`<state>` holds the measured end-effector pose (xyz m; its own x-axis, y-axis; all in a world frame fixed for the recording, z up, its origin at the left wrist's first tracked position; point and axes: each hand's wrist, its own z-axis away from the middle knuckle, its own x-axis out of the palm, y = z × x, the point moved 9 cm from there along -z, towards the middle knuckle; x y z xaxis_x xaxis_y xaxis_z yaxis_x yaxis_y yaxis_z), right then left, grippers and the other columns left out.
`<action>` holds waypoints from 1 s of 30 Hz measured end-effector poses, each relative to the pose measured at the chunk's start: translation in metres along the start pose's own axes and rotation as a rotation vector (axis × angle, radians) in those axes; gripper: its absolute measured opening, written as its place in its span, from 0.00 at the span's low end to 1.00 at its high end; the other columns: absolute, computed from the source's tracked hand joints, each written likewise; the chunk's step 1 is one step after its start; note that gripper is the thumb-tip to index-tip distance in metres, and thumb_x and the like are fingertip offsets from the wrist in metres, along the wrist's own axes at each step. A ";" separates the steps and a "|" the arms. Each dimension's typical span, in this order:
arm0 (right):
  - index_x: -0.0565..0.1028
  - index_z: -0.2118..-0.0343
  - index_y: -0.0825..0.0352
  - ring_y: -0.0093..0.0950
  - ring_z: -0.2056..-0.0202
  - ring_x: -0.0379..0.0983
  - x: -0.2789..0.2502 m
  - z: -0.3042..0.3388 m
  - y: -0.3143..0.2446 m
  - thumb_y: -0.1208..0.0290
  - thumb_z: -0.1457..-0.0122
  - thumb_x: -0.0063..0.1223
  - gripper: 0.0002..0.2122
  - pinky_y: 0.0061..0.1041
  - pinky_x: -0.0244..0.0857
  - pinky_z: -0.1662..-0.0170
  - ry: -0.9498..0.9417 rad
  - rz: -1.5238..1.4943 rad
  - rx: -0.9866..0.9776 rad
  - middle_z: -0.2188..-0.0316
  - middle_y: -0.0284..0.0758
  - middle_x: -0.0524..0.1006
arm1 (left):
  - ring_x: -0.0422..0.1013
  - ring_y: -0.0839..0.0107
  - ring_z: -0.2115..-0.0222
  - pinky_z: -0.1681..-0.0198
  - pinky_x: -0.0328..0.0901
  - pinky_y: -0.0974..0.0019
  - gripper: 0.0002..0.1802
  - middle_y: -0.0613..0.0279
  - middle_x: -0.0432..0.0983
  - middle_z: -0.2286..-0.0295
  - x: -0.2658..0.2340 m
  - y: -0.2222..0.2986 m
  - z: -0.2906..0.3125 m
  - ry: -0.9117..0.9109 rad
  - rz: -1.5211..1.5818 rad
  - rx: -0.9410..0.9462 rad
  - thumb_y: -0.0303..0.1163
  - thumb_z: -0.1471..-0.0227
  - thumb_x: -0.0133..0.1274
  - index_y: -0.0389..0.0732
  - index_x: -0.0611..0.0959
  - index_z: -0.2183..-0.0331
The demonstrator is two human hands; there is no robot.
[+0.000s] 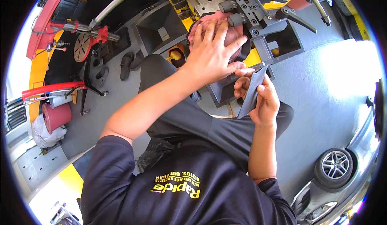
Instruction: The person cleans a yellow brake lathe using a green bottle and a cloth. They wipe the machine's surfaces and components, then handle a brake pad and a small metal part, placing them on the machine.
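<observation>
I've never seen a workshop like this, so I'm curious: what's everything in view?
Lathe-like machine: 1, yellow and black, top centre
Disc: 1, reddish, in the machine, under the left hand
Folded sheet: 1, grey, in the right hand
Open tray: at least 2, dark, flanking the machine
Drill press: 1, red and black, upper left
Slipper: at least 1, black, floor at left
Bucket: 1, red, far left
Plastic bag: 1, white, by the bucket
Car: 1, grey, lower right
Shirt: 1, black, bottom centre
Left hand: 1, bare, on the disc
Right hand: 1, bare, right of centre
</observation>
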<state>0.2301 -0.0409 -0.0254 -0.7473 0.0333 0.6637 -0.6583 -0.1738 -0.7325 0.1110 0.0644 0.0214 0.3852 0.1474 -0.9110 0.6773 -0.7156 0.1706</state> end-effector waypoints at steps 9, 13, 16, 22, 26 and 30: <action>0.72 0.41 0.78 0.34 0.52 0.78 0.004 -0.001 -0.005 0.57 0.37 0.59 0.30 0.36 0.75 0.53 -0.002 0.036 -0.013 0.43 0.50 0.78 | 0.49 0.55 0.24 0.25 0.47 0.41 0.26 0.56 0.57 0.26 -0.002 -0.064 -0.018 -0.190 0.092 0.010 0.59 0.35 0.55 0.64 0.88 0.41; 0.72 0.41 0.77 0.34 0.52 0.79 0.003 0.002 -0.004 0.57 0.38 0.60 0.29 0.36 0.75 0.53 0.008 0.041 0.002 0.43 0.50 0.78 | 0.54 0.54 0.26 0.25 0.51 0.48 0.22 0.55 0.63 0.28 -0.004 -0.086 -0.023 -0.227 0.310 0.142 0.47 0.33 0.57 0.57 0.88 0.42; 0.72 0.41 0.78 0.35 0.53 0.79 0.000 0.001 0.002 0.58 0.37 0.60 0.29 0.36 0.76 0.53 0.013 0.018 0.015 0.43 0.51 0.78 | 0.65 0.53 0.31 0.28 0.59 0.52 0.25 0.54 0.72 0.33 0.005 -0.120 -0.032 -0.200 0.580 0.076 0.40 0.35 0.57 0.47 0.83 0.39; 0.71 0.41 0.78 0.36 0.53 0.79 0.007 -0.009 0.008 0.58 0.37 0.60 0.29 0.36 0.76 0.53 -0.031 0.014 0.058 0.42 0.52 0.76 | 0.70 0.56 0.34 0.33 0.64 0.48 0.39 0.57 0.73 0.34 0.025 -0.127 -0.062 -0.046 0.194 -0.143 0.55 0.42 0.62 0.46 0.78 0.35; 0.71 0.41 0.79 0.36 0.52 0.80 0.009 -0.012 0.006 0.58 0.37 0.60 0.30 0.36 0.76 0.52 -0.029 0.026 0.055 0.43 0.53 0.76 | 0.62 0.53 0.29 0.30 0.57 0.40 0.50 0.51 0.66 0.30 0.026 -0.126 -0.058 -0.110 0.084 -0.268 0.62 0.47 0.65 0.46 0.73 0.31; 0.71 0.40 0.79 0.36 0.53 0.80 0.006 -0.015 0.008 0.58 0.37 0.59 0.30 0.36 0.75 0.52 -0.038 0.024 0.076 0.43 0.53 0.76 | 0.57 0.47 0.27 0.28 0.50 0.31 0.59 0.46 0.61 0.29 0.006 -0.092 -0.031 -0.049 0.058 -0.258 0.66 0.51 0.69 0.44 0.68 0.29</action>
<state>0.2188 -0.0273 -0.0294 -0.7577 -0.0093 0.6525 -0.6304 -0.2482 -0.7355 0.0706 0.1520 0.0119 0.4018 0.0738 -0.9127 0.7946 -0.5236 0.3075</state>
